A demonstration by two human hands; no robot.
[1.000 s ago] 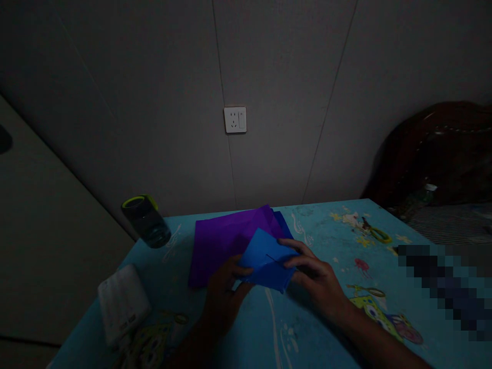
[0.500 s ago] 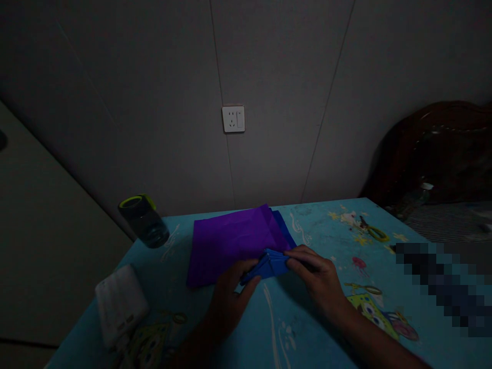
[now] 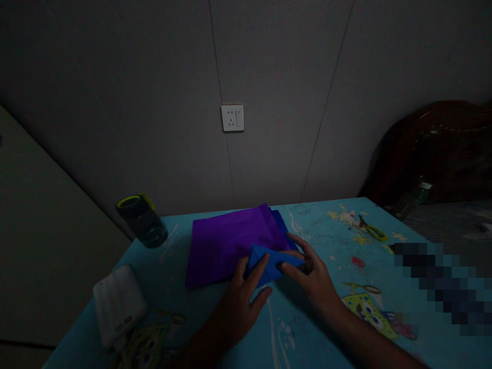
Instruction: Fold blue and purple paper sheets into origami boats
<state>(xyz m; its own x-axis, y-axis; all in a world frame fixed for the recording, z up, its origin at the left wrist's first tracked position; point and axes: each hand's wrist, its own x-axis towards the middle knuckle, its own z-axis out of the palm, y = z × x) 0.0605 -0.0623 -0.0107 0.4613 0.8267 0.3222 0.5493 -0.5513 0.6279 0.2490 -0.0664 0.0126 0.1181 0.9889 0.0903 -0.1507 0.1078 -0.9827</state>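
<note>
A folded piece of blue paper [image 3: 269, 265] is held between my hands above the near edge of the purple paper. My left hand [image 3: 246, 302] has its fingers on the left end of the fold, a fingertip lying across its face and the thumb apart below. With thumb and fingers, my right hand [image 3: 313, 277] pinches the right end. Behind them lies a purple paper sheet [image 3: 226, 243], with a darker blue sheet [image 3: 279, 220] showing from under its right side.
On the left stand a dark bottle with a yellow-green rim [image 3: 142, 220] and a white power bank [image 3: 120, 305]. The cartoon tablecloth [image 3: 319, 220] covers the table. A socket [image 3: 232, 118] is on the wall. A clear bottle [image 3: 413, 200] stands beyond the table at right.
The blue folded paper has been turned so a flat, pointed face shows. My left fingers have shifted onto its face; the right hand has regripped its right end.
</note>
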